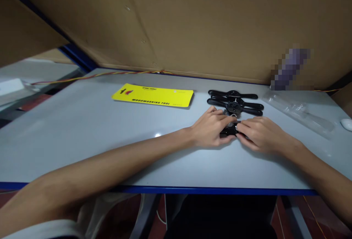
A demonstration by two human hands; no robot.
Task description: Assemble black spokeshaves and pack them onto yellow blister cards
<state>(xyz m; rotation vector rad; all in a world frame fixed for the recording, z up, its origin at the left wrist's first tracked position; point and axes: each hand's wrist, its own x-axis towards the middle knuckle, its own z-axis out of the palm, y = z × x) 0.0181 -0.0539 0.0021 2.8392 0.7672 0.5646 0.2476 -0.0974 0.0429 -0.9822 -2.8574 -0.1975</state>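
Note:
Both of my hands are closed on one black spokeshave [227,132] low over the table, at the right of centre. My left hand [211,127] grips its left part, and my right hand [257,132] has its fingers on the right part, close to the middle. The fingers cover most of the tool. Just beyond them lie several more black spokeshaves [234,107], side by side with their handles pointing left and right. A small shiny metal or clear piece shows by my left fingers, too covered to name.
A yellow card [154,96] printed "WOODWORKING TOOL" lies left of the spokeshaves. Clear plastic packaging [299,112] is at the right, with a white object [346,124] at the table's right edge. A twisted cable [110,73] runs along the back, below a cardboard wall [192,22].

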